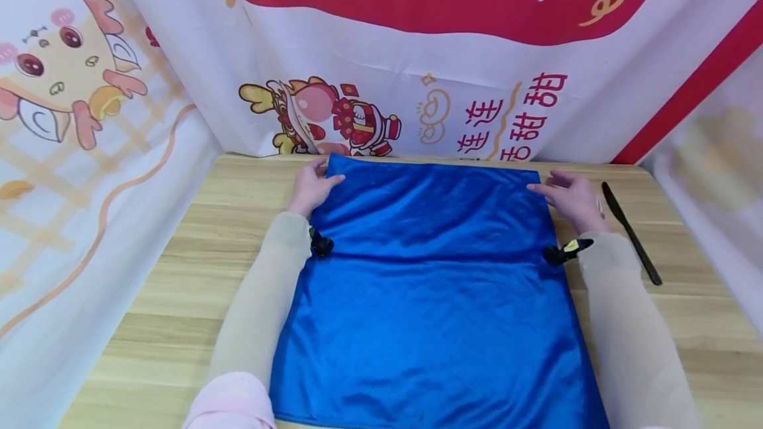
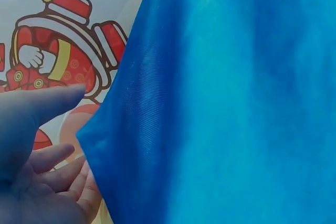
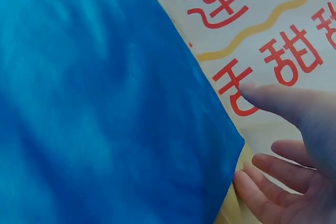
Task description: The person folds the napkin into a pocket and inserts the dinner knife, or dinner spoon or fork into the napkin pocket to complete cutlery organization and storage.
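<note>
Blue cloth [image 1: 435,323] lies spread out on the wooden surface [image 1: 173,283], between the person's 2 arms. It is shiny, with small wrinkles all over and a long crease running from side to side. Its far edge is near the back of the surface, close to a white wall sheet [image 1: 214,65] with red writing and cartoon pictures on it.

The left hand [image 1: 312,187] is at the far left corner of the cloth. Its thumb is spread wide from its fingers, and it does not grip the cloth. The right hand [image 1: 569,197] is at the far right corner, with its thumb wide from its fingers too, and it does not grip the cloth either. The fingers of both hands are right by the edge, but I cannot tell if they touch it.

Both arms have tan sleeves [image 1: 256,303], and each wrist has a small black thing [image 1: 322,243] on it. A black knife [image 1: 632,234] lies on the surface, to the right of the right hand.
</note>
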`<action>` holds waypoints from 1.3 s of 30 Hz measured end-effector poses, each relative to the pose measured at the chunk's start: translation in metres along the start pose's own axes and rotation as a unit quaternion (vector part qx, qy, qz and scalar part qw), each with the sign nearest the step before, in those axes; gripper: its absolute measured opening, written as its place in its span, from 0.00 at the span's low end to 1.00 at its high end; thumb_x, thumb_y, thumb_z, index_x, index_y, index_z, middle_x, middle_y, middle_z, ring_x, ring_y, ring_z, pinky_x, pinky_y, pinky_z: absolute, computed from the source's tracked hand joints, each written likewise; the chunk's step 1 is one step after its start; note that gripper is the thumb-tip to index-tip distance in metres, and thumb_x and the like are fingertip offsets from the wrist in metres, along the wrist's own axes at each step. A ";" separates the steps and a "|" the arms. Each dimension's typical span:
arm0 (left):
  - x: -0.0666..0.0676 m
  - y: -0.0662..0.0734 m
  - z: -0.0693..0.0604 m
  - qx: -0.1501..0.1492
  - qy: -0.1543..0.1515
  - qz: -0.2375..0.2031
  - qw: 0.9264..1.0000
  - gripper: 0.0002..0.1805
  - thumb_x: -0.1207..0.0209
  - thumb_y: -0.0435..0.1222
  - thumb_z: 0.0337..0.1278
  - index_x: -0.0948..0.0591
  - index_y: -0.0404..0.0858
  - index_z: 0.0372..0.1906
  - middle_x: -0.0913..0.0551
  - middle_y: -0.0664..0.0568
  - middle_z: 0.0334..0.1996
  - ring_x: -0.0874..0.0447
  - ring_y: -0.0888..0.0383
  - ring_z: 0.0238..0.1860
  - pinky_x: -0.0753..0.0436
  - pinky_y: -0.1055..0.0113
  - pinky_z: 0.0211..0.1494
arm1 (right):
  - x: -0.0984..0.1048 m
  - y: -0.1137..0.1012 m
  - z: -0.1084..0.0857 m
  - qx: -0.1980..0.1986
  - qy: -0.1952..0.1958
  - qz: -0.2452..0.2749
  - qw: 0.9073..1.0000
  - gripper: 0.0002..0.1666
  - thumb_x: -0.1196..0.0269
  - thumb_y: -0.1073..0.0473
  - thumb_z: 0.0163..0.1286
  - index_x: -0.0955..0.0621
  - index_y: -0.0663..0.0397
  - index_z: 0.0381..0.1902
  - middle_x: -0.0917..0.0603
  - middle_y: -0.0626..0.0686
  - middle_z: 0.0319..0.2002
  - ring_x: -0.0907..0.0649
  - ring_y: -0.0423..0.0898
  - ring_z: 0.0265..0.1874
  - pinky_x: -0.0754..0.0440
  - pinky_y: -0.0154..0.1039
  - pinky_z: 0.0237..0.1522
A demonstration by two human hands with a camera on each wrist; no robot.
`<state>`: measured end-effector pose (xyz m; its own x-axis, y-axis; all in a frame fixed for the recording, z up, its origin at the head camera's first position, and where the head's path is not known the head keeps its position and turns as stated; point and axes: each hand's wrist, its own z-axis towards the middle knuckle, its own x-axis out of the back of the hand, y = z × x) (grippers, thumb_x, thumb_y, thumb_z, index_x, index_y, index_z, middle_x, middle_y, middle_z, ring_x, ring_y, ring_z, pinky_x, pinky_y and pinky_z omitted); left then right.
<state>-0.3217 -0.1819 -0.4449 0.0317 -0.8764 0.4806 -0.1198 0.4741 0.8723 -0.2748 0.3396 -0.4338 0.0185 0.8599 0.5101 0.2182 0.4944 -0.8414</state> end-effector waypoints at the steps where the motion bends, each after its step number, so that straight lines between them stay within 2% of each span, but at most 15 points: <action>1: 0.000 0.000 0.000 0.002 0.004 -0.002 1.000 0.36 0.36 0.40 0.70 0.35 0.34 0.76 0.25 0.37 0.67 0.26 0.44 0.66 0.29 0.51 0.68 | -0.001 -0.001 0.002 -0.005 0.001 0.009 1.000 0.57 0.31 0.38 0.67 0.44 0.58 0.80 0.35 0.66 0.74 0.27 0.62 0.66 0.27 0.53 0.64; 4: 0.000 0.000 0.000 0.004 0.017 -0.010 1.000 0.30 0.39 0.38 0.72 0.31 0.35 0.74 0.20 0.38 0.60 0.21 0.45 0.61 0.25 0.53 0.65 | -0.003 -0.002 0.007 -0.016 0.001 0.021 1.000 0.54 0.31 0.40 0.68 0.42 0.60 0.80 0.33 0.66 0.73 0.24 0.60 0.64 0.25 0.50 0.62; 7: -0.001 0.000 -0.001 -0.001 0.032 -0.013 0.999 0.25 0.40 0.36 0.73 0.26 0.36 0.71 0.17 0.40 0.56 0.19 0.47 0.56 0.23 0.54 0.62 | -0.005 -0.002 0.010 -0.030 0.006 0.009 0.999 0.53 0.33 0.38 0.69 0.40 0.61 0.79 0.33 0.66 0.72 0.27 0.61 0.66 0.28 0.53 0.66; 11: 0.002 -0.003 -0.001 -0.032 0.052 -0.011 0.998 0.19 0.40 0.34 0.72 0.19 0.35 0.64 0.16 0.41 0.52 0.20 0.49 0.53 0.22 0.57 0.58 | -0.004 -0.004 0.011 -0.057 0.014 0.018 0.998 0.52 0.35 0.35 0.69 0.38 0.60 0.78 0.36 0.66 0.74 0.32 0.62 0.69 0.33 0.56 0.69; 17: 0.009 -0.003 -0.006 -0.065 0.071 -0.025 0.995 0.13 0.38 0.32 0.69 0.13 0.34 0.53 0.14 0.44 0.47 0.19 0.52 0.47 0.22 0.65 0.50 | -0.002 -0.010 0.008 -0.085 0.004 0.058 0.995 0.52 0.33 0.39 0.69 0.39 0.58 0.79 0.38 0.64 0.76 0.33 0.59 0.68 0.34 0.52 0.70; 22: 0.015 -0.002 -0.011 -0.097 0.067 -0.043 0.992 0.09 0.35 0.31 0.65 0.11 0.33 0.46 0.12 0.44 0.43 0.18 0.56 0.42 0.22 0.70 0.44 | -0.004 -0.015 0.009 -0.077 -0.010 0.074 0.994 0.51 0.32 0.41 0.70 0.40 0.56 0.80 0.39 0.63 0.76 0.32 0.59 0.67 0.33 0.52 0.69; 26: 0.019 0.001 -0.014 -0.097 0.059 -0.046 0.992 0.13 0.29 0.37 0.61 0.12 0.32 0.44 0.12 0.46 0.39 0.19 0.58 0.38 0.23 0.71 0.40 | -0.005 -0.020 0.012 -0.065 0.001 0.088 0.994 0.50 0.35 0.35 0.69 0.37 0.55 0.79 0.35 0.61 0.74 0.30 0.56 0.65 0.30 0.48 0.67; 30: 0.023 0.004 -0.017 -0.091 0.054 -0.038 0.994 0.16 0.27 0.42 0.59 0.12 0.34 0.43 0.12 0.48 0.39 0.20 0.57 0.37 0.23 0.69 0.39 | -0.003 -0.026 0.011 -0.052 0.023 0.068 0.996 0.48 0.38 0.31 0.69 0.31 0.56 0.75 0.25 0.56 0.62 0.24 0.51 0.55 0.25 0.42 0.58; 33: 0.027 0.006 -0.019 -0.094 0.051 -0.034 0.994 0.15 0.27 0.43 0.59 0.12 0.36 0.42 0.12 0.49 0.39 0.19 0.56 0.38 0.23 0.68 0.41 | 0.002 -0.032 0.005 -0.037 0.024 0.041 0.998 0.46 0.38 0.32 0.70 0.28 0.56 0.73 0.24 0.52 0.56 0.25 0.49 0.50 0.26 0.41 0.54; 36: 0.030 0.006 -0.022 -0.103 0.046 -0.034 0.993 0.13 0.28 0.42 0.60 0.13 0.36 0.42 0.11 0.49 0.39 0.17 0.57 0.39 0.22 0.68 0.42 | 0.010 -0.040 -0.005 -0.018 0.021 0.019 0.999 0.43 0.38 0.33 0.70 0.27 0.57 0.70 0.26 0.52 0.55 0.28 0.51 0.49 0.27 0.43 0.52; 39: 0.034 0.006 -0.026 -0.132 0.040 -0.041 0.990 0.11 0.29 0.38 0.62 0.13 0.34 0.43 0.11 0.47 0.40 0.16 0.57 0.39 0.21 0.69 0.43 | 0.016 -0.048 -0.014 0.000 0.015 -0.002 1.000 0.41 0.38 0.33 0.70 0.26 0.58 0.67 0.26 0.55 0.57 0.24 0.52 0.48 0.24 0.43 0.50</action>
<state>-0.2958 -0.2065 -0.4217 0.1095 -0.9084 0.4035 0.1490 0.4164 0.8969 -0.2716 0.3276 -0.3832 0.0470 0.8542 0.5178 0.2174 0.4972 -0.8400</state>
